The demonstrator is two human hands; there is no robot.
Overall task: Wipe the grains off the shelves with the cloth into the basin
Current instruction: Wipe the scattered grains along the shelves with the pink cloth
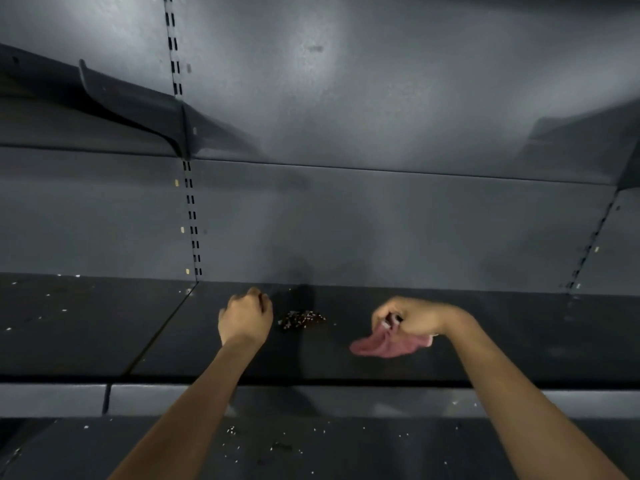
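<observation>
A shop: dark metal shelves on slotted uprights

Before you: cloth, dusty pink, plain; grains, a dark-brown and white speckled heap; shelves, matte charcoal grey, flecked white.

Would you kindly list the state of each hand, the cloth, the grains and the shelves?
Left hand: curled, holding nothing visible.
Right hand: gripping the cloth.
Cloth: bunched, hanging onto the shelf.
Grains: piled between the hands.
Shelf: a few strays.
Lower shelf: scattered grains.
</observation>
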